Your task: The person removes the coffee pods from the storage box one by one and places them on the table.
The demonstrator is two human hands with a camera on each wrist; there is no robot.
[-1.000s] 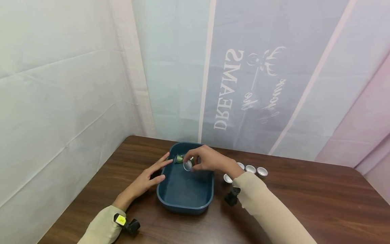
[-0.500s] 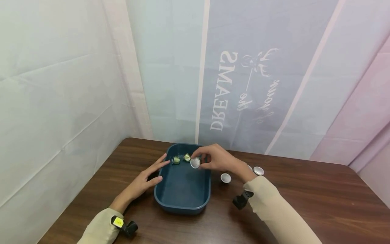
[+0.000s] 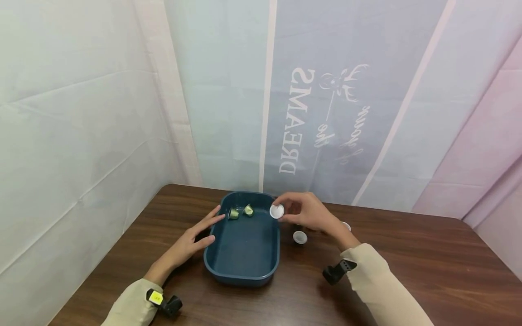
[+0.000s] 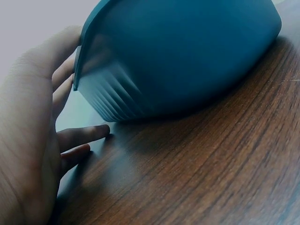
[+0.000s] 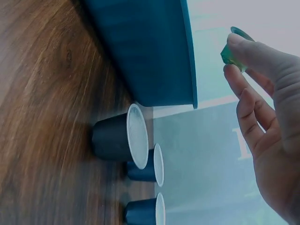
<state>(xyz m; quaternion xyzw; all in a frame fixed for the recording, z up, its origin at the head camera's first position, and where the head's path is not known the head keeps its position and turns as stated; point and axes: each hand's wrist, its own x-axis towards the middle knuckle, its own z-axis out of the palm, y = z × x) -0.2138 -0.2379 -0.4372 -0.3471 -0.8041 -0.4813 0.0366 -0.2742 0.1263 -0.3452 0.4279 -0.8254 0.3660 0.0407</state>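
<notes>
Aslant between right fingers [image 5: 255,55], a green capsule [image 5: 230,56], lid [image 3: 276,211] toward the head camera.

From afar I see: smooth satin plastic tray [image 3: 244,249] | shiny, metallic-looking green capsules [image 3: 248,210] toward its 12 o'clock | wood-grain tabletop [image 3: 408,258], faintly glossy | matt, creased cloth [image 3: 89,122] at 10 o'clock

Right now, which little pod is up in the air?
The green pod pinched in the right hand; two other green pods lie in the blue tub, dark pods stand on the table.
</notes>
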